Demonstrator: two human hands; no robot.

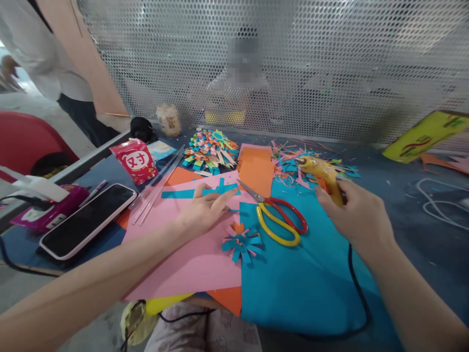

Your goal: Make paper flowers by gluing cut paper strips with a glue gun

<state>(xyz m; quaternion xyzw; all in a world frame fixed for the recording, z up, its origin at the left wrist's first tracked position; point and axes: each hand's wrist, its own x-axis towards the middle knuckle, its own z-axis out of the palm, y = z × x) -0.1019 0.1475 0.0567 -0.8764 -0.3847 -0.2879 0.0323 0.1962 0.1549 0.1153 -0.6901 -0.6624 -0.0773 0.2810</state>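
My right hand (361, 220) is wrapped around the grip of a yellow hot glue gun (320, 171). Its nozzle points left, over a heap of paper scraps. My left hand (207, 210) lies with fingers apart over the pink paper (183, 269), beside and partly over blue paper strips (178, 194). To its right are scissors (280, 222) with one red and one yellow handle. A fringed paper flower (242, 243) in blue, pink and orange rests just below, where the pink sheet meets the blue sheet (300, 293).
Clear glue sticks (156, 188), a black-screened phone (88, 222) and a red packet (134, 160) lie left. Fringed paper pieces (210, 149), orange paper (256, 168) and scraps (287, 166) sit behind. A perforated metal panel (164, 63) borders the table; a white cable (437, 205) lies right.
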